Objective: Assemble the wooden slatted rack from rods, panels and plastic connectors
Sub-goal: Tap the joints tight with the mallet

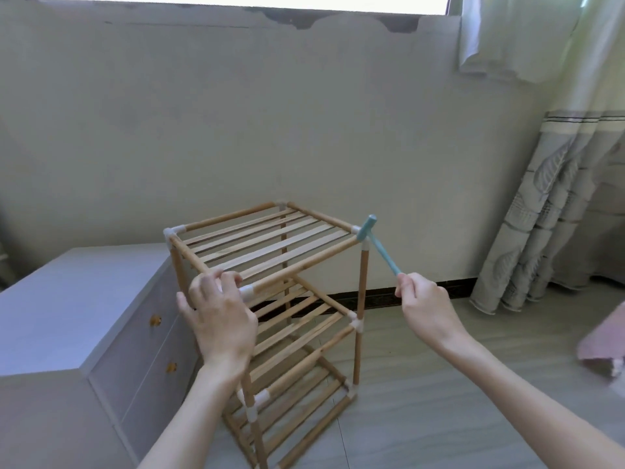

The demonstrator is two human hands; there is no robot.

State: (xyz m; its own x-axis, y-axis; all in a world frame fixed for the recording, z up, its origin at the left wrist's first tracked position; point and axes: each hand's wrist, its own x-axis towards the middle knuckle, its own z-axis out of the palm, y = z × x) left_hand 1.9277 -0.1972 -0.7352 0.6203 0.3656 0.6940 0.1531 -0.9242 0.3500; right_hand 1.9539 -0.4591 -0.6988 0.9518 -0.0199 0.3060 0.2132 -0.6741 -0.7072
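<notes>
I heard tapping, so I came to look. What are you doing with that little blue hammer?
A person is putting together a wooden rack with three slatted shelves, standing on the floor beside a white drawer chest. The left hand steadies the top shelf at its near corner. The right hand holds a small blue hammer by the end of its handle, with the head at the white plastic connector on the top right corner.

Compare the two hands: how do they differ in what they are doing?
The left hand rests on the rack's near top corner with fingers loosely spread; the right hand grips a blue hammer by its handle end. The left hand touches the rack; the right hand stays beside it. Both are bare.
</notes>
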